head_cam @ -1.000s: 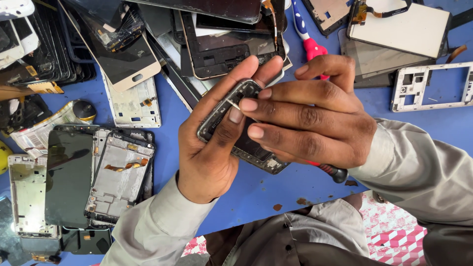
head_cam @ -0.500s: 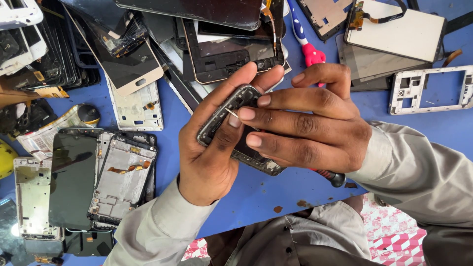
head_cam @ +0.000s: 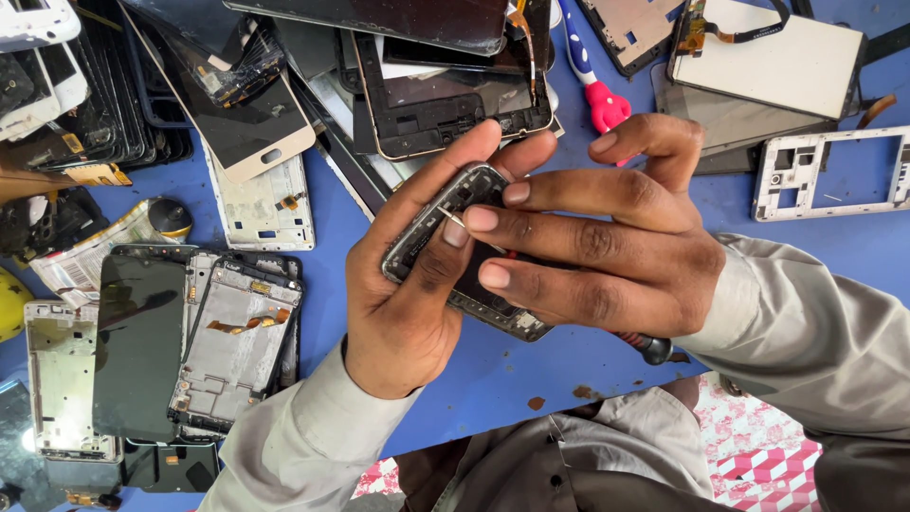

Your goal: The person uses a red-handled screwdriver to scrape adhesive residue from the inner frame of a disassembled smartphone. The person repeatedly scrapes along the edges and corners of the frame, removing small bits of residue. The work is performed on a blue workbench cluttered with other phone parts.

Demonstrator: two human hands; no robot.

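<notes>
At the centre of the frame the left hand [head_cam: 408, 284] is cradling a stripped phone frame [head_cam: 455, 251] above the blue table [head_cam: 531, 370], thumb pressing on its open face and fingers wrapping behind its upper end. That grip is clamped on the frame's long edges. The right hand [head_cam: 607, 232] is reaching across from the right, its grip closed around a thin screwdriver [head_cam: 451, 217]; the metal tip is showing at the frame's upper part, and the dark handle end is sticking out below the wrist.

Judgement on handling: the frame is appearing light and thin, rigid along its rim but likely to flex or crack if squeezed across the middle. Exposed parts inside are looking delicate. Holding by the outer edges, as now, is looking safest; the metal rim may be slippery.

Loose screens [head_cam: 137, 351], a white frame [head_cam: 829, 171] at right and a pink-handled tool [head_cam: 597, 90] at upper centre are lying around.
</notes>
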